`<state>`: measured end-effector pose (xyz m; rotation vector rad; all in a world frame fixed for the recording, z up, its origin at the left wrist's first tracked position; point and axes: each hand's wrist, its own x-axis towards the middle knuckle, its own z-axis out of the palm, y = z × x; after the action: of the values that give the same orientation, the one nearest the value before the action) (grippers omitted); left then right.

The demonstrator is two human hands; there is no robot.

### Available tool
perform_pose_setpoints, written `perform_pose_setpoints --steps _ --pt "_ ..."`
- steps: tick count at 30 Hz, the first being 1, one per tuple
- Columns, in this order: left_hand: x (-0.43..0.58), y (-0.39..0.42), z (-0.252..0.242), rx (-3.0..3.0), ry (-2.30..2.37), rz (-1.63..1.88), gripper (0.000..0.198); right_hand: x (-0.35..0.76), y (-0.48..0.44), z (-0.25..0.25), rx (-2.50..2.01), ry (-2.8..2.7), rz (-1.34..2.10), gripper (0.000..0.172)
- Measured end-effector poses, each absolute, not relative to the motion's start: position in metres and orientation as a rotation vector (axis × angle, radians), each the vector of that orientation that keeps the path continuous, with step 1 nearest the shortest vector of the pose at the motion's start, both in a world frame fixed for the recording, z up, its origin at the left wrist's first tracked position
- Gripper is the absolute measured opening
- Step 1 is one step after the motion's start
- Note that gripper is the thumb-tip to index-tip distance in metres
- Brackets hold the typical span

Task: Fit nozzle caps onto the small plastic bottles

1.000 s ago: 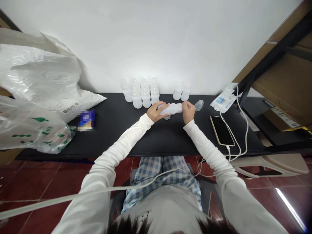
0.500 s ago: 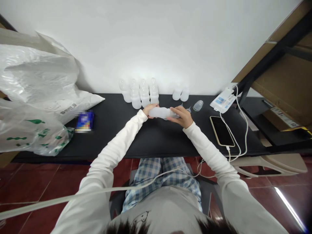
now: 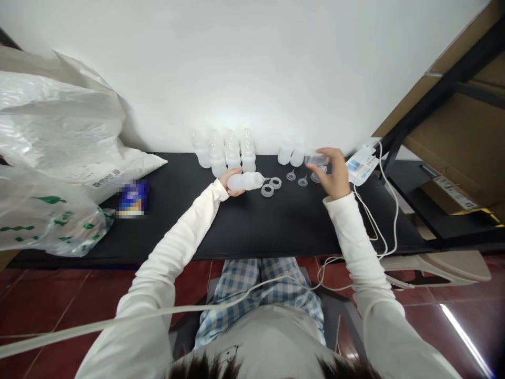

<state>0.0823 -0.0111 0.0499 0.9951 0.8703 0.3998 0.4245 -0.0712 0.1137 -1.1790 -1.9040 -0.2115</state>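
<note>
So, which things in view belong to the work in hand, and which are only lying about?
Likely part of the work:
bottle in the left hand
clear cap in the right hand
two rings
small pointed pieces
bottles standing by the wall

Apparently just lying about:
plastic bags
blue packet
flat white item

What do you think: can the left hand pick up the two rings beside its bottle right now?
Probably not: the left hand is gripping the bottle, though the rings lie close by, largely uncovered.
</note>
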Motion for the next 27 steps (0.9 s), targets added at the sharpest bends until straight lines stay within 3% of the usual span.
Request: perform_pose_setpoints --steps 12,16,20,24,27 --pt "0.092 -0.010 0.031 1.121 0.916 0.679 0.066 0.486 -0.015 0.059 -1.772 -1.948 -0.222 0.051" --pt "0.104 -0.026 0.025 1.530 1.046 1.081 0.062 0.451 -0.033 0.079 -1.560 -1.756 -0.294 0.049" --pt "0.116 -0.039 0.024 2.065 1.044 1.455 0.063 0.382 -0.059 0.095 -1.229 -1.794 -0.106 0.047" --pt "0.120 -0.038 0.021 2.438 0.936 1.568 0.057 0.331 -0.065 0.087 -1.206 -2.015 -0.187 0.045" --pt "0.121 -0.039 0.021 2.523 0.879 1.576 0.052 0.324 -0.056 0.075 -1.283 -1.953 -0.211 0.053"
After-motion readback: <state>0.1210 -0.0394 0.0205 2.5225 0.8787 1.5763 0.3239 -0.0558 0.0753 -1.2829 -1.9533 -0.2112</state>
